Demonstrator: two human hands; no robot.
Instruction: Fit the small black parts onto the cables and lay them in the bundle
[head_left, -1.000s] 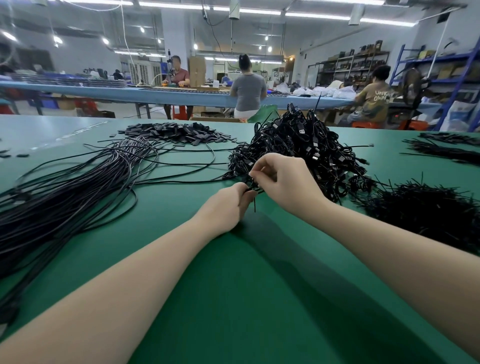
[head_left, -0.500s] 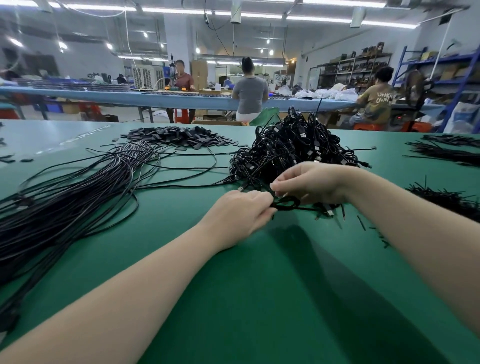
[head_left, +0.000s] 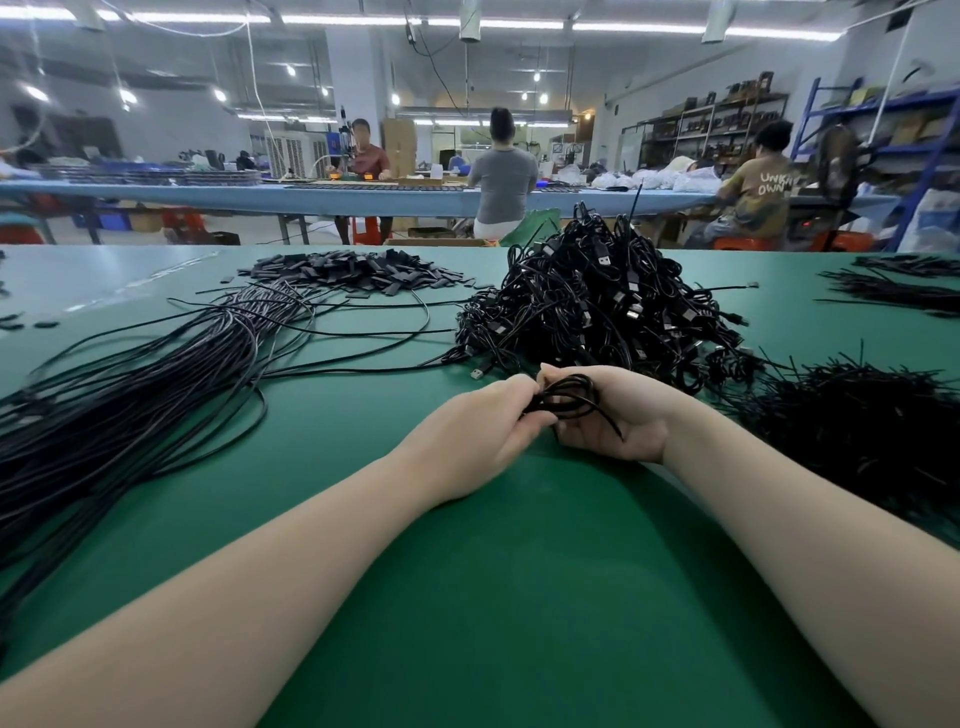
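A small coiled black cable (head_left: 569, 397) sits between both hands at the table's middle. My left hand (head_left: 483, 431) pinches its left side. My right hand (head_left: 618, 415) lies palm up under the coil with its fingers curled round it. Just behind the hands rises a heap of coiled USB cables (head_left: 597, 306). A flat pile of small black parts (head_left: 353, 273) lies further back to the left. A long bundle of straightened black cables (head_left: 130, 395) fans across the left of the green table (head_left: 519, 597).
A heap of thin black ties (head_left: 857, 415) lies at my right, more black strands (head_left: 898, 286) at the far right. A few loose black parts (head_left: 31, 325) lie at the left edge. Behind the table, three people work at a long blue bench (head_left: 311, 195).
My right hand has turned palm up and drawn back from the heap with a coiled cable. My left hand has closed in on the coil's left side.
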